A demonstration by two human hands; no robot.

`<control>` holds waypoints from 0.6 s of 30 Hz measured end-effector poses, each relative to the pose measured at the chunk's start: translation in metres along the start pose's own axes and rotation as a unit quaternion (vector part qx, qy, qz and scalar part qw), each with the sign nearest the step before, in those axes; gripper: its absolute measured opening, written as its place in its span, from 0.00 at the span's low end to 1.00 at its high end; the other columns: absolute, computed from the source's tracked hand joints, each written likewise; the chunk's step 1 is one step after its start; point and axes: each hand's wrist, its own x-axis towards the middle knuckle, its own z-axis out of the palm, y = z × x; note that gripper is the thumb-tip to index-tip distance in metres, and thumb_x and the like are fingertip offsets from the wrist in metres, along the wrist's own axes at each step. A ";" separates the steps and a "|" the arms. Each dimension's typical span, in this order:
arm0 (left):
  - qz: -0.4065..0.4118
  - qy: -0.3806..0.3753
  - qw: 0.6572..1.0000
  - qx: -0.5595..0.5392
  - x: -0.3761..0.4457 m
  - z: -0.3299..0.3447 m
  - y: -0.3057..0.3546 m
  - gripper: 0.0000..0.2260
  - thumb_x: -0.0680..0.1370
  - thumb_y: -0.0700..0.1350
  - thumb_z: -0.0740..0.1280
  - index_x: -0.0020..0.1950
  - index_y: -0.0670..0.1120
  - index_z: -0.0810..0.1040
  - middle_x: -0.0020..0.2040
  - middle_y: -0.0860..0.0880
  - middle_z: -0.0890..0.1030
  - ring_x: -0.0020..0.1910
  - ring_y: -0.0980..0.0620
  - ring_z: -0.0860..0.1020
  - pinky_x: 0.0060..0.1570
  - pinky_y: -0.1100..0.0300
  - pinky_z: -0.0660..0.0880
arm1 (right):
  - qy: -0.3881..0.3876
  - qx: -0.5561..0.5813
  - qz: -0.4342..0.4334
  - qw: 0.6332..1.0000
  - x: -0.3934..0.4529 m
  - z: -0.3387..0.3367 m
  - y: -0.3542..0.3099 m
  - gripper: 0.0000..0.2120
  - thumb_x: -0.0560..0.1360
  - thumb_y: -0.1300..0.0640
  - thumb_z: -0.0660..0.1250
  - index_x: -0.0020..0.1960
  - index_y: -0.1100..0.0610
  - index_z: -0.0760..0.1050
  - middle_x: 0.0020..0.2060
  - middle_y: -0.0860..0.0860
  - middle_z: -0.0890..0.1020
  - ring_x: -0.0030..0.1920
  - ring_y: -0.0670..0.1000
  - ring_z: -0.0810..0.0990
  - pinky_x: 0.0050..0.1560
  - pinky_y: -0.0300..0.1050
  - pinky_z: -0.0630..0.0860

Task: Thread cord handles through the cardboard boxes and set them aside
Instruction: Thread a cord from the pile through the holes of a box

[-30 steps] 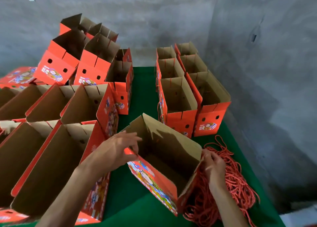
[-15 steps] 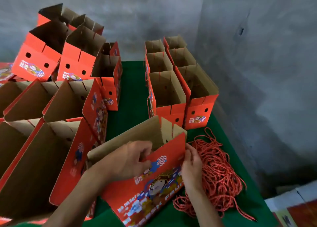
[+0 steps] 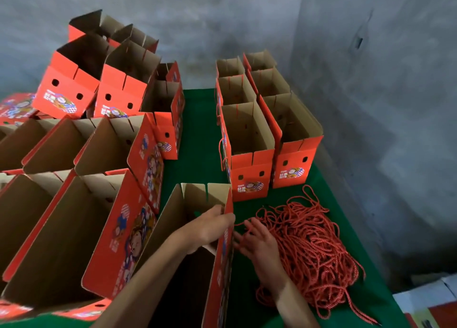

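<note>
An open red printed cardboard box stands upright on the green table in front of me, brown inside. My left hand reaches into it and grips the top of its right wall. My right hand is outside that same wall, fingertips against the red face, pinching a strand of red cord that runs to the wall. The tangled pile of red cords lies just right of my right hand. The hole in the wall is hidden by my hands.
Two rows of upright red boxes stand behind the cords; one shows a cord loop on its left side. Several open boxes crowd the left, with tilted ones stacked behind. A grey concrete wall borders the table's right edge.
The box has been turned from lying tilted with its printed face towards me to standing upright. My left hand moved inside it, and my right hand shifted to the outer wall with a cord.
</note>
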 end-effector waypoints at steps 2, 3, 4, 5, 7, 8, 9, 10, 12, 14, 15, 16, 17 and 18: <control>-0.022 -0.035 0.998 -0.043 -0.001 -0.001 -0.006 0.15 0.84 0.53 0.56 0.69 0.50 0.67 0.58 0.45 0.82 0.54 0.48 0.82 0.47 0.56 0.80 | 0.001 -0.031 0.036 0.999 -0.003 -0.010 0.006 0.28 0.81 0.65 0.66 0.78 0.50 0.64 0.71 0.55 0.74 0.58 0.61 0.85 0.57 0.62 0.82; -0.031 -0.035 0.997 -0.054 -0.001 -0.002 -0.009 0.14 0.83 0.54 0.56 0.67 0.50 0.68 0.57 0.45 0.82 0.54 0.48 0.82 0.47 0.57 0.79 | 0.002 -0.018 0.056 0.998 -0.004 -0.014 0.009 0.28 0.82 0.63 0.67 0.78 0.49 0.64 0.70 0.57 0.74 0.58 0.62 0.85 0.55 0.62 0.83; -0.040 -0.029 0.997 -0.060 -0.001 -0.003 -0.012 0.14 0.83 0.55 0.57 0.65 0.50 0.69 0.56 0.46 0.83 0.53 0.48 0.82 0.45 0.58 0.78 | 0.006 0.010 0.076 0.997 -0.004 -0.016 0.011 0.27 0.82 0.62 0.67 0.78 0.47 0.64 0.70 0.58 0.74 0.57 0.63 0.85 0.53 0.62 0.83; -0.047 -0.019 0.997 -0.064 0.000 -0.004 -0.014 0.13 0.82 0.55 0.57 0.63 0.51 0.70 0.54 0.46 0.83 0.52 0.49 0.83 0.42 0.59 0.78 | 0.013 0.045 0.089 0.995 -0.003 -0.018 0.012 0.27 0.82 0.62 0.67 0.78 0.46 0.64 0.70 0.59 0.74 0.58 0.63 0.85 0.53 0.62 0.83; -0.062 0.001 0.996 -0.069 0.002 -0.008 -0.018 0.11 0.81 0.55 0.58 0.58 0.51 0.73 0.52 0.46 0.84 0.49 0.48 0.83 0.38 0.61 0.78 | 0.038 0.086 0.085 0.992 0.001 -0.020 0.014 0.29 0.83 0.62 0.65 0.79 0.45 0.62 0.71 0.60 0.73 0.60 0.61 0.84 0.57 0.60 0.82; -0.068 0.009 0.995 -0.068 0.003 -0.010 -0.019 0.11 0.81 0.54 0.59 0.58 0.50 0.74 0.51 0.45 0.85 0.49 0.47 0.83 0.39 0.59 0.78 | 0.050 0.070 0.079 0.993 0.002 -0.022 0.014 0.29 0.83 0.62 0.64 0.80 0.46 0.60 0.72 0.59 0.73 0.62 0.59 0.83 0.61 0.58 0.80; -0.071 0.021 0.995 -0.067 0.004 -0.013 -0.021 0.13 0.80 0.53 0.59 0.59 0.48 0.75 0.51 0.44 0.85 0.50 0.45 0.83 0.41 0.57 0.77 | 0.061 0.015 0.073 0.995 0.001 -0.025 0.014 0.29 0.84 0.63 0.63 0.81 0.47 0.59 0.71 0.58 0.74 0.63 0.57 0.82 0.64 0.56 0.78; -0.072 0.036 0.994 -0.068 0.005 -0.017 -0.023 0.15 0.80 0.53 0.59 0.60 0.46 0.76 0.51 0.43 0.85 0.50 0.44 0.83 0.42 0.56 0.77 | 0.070 -0.077 0.068 0.992 0.000 -0.029 0.013 0.29 0.84 0.64 0.61 0.81 0.49 0.58 0.71 0.57 0.75 0.62 0.55 0.81 0.64 0.53 0.78; -0.074 0.066 0.992 -0.079 0.004 -0.025 -0.026 0.16 0.79 0.51 0.60 0.60 0.43 0.77 0.49 0.42 0.86 0.48 0.42 0.84 0.41 0.56 0.77 | 0.075 -0.332 0.058 0.938 -0.004 -0.042 0.012 0.29 0.82 0.66 0.60 0.80 0.52 0.62 0.69 0.55 0.77 0.55 0.52 0.83 0.56 0.44 0.80; -0.076 0.081 0.990 -0.082 0.002 -0.033 -0.026 0.14 0.80 0.50 0.60 0.57 0.43 0.78 0.46 0.42 0.86 0.45 0.43 0.84 0.36 0.58 0.77 | 0.067 -0.569 0.032 0.819 -0.006 -0.053 0.013 0.26 0.79 0.69 0.59 0.75 0.53 0.72 0.66 0.56 0.80 0.57 0.54 0.83 0.59 0.42 0.78; -0.078 0.085 0.990 -0.084 0.001 -0.037 -0.024 0.13 0.80 0.49 0.59 0.56 0.44 0.77 0.47 0.42 0.86 0.45 0.43 0.84 0.36 0.59 0.77 | 0.070 -0.637 0.017 0.768 -0.007 -0.056 0.014 0.25 0.78 0.68 0.59 0.70 0.53 0.77 0.64 0.56 0.80 0.61 0.56 0.81 0.64 0.43 0.76; -0.079 0.090 0.989 -0.088 -0.001 -0.040 -0.023 0.11 0.80 0.49 0.59 0.55 0.44 0.77 0.48 0.42 0.85 0.46 0.43 0.83 0.36 0.59 0.77 | 0.071 -0.674 0.001 0.735 -0.009 -0.056 0.016 0.22 0.78 0.67 0.60 0.67 0.53 0.79 0.62 0.56 0.79 0.62 0.57 0.79 0.66 0.45 0.74; -0.080 0.094 0.988 -0.091 -0.002 -0.042 -0.021 0.10 0.80 0.48 0.59 0.54 0.45 0.76 0.49 0.41 0.84 0.47 0.43 0.83 0.37 0.58 0.77 | 0.060 -0.695 -0.023 0.716 -0.010 -0.054 0.017 0.19 0.78 0.64 0.60 0.65 0.52 0.80 0.61 0.55 0.78 0.62 0.56 0.79 0.65 0.45 0.74; -0.079 0.099 0.988 -0.092 -0.002 -0.043 -0.020 0.09 0.81 0.47 0.59 0.54 0.45 0.76 0.49 0.41 0.84 0.47 0.43 0.82 0.37 0.58 0.76 | 0.030 -0.704 -0.045 0.708 -0.011 -0.051 0.019 0.16 0.79 0.62 0.62 0.63 0.53 0.81 0.60 0.54 0.77 0.60 0.56 0.79 0.63 0.45 0.74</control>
